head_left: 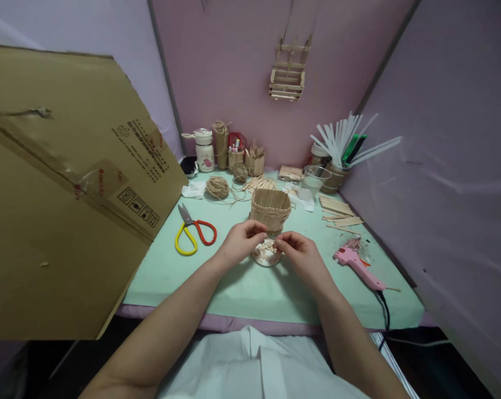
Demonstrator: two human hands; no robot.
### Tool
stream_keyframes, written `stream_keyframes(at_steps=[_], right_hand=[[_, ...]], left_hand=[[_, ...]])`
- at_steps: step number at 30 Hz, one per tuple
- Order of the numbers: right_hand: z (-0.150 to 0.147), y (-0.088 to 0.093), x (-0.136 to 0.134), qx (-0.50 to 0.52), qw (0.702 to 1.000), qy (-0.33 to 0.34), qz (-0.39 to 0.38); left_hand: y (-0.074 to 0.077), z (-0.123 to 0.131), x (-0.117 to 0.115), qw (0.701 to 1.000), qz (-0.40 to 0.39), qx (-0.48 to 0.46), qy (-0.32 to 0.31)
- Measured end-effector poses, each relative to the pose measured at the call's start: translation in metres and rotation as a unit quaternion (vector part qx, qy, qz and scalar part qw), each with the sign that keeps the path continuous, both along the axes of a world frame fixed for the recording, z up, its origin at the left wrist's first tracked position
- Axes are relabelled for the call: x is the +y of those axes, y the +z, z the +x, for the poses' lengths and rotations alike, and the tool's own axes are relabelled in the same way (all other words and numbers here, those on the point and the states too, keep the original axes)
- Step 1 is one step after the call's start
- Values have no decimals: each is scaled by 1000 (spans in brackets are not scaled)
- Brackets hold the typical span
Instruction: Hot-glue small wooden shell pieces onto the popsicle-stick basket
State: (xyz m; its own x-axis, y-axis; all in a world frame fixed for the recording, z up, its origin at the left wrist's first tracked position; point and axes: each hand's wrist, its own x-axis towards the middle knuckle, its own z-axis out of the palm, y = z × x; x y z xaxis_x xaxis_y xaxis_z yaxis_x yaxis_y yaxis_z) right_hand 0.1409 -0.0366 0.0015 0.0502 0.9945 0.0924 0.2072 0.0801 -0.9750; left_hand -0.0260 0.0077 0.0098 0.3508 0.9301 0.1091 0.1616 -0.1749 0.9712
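Observation:
Both hands meet over a small round white dish (266, 260) holding pale little pieces, whose kind I cannot make out. My left hand (243, 243) reaches the dish's left side, thumb and fingers pinched together. On the other side my right hand (302, 254) pinches too, its fingertips close to the left ones. Anything between the fingertips is too small to name. Right behind the dish stands a woven-looking wooden basket (270, 213) with a wavy rim, upright, its inside partly visible.
Scissors (187, 221) with yellow and red handles lie left. A pink glue gun (361, 269) with a black cord lies right, below wooden sticks (337, 213). Twine (217, 188), a plastic cup (316, 178) and white glue sticks (337, 136) are behind. A large cardboard box (67, 194) stands at left.

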Motion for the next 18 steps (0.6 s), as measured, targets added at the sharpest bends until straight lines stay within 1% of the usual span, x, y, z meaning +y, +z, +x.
stream_keyframes(at_steps=[2,3,5,8,11,14,18], right_hand=[[0,2,-1,48,999,-7,-17],[0,3,-1,59,998,-10,-21],[1,3,-2,70,997,-15,-26],[6,0,-1,67,997,-40,-9],[11,-10,1,33,995,-82,40],[15,-20,4,0,992,-101,69],[15,-24,5,-27,990,-110,80]], left_hand=[[-4,4,-1,997,-66,-30,-27],[-5,4,-1,995,-83,-33,-33],[-8,4,1,996,-85,-16,-29],[-10,-1,6,998,-13,55,11],[-8,-8,9,986,74,150,28],[-5,-11,8,966,125,225,-11],[-4,-9,5,944,170,274,-78]])
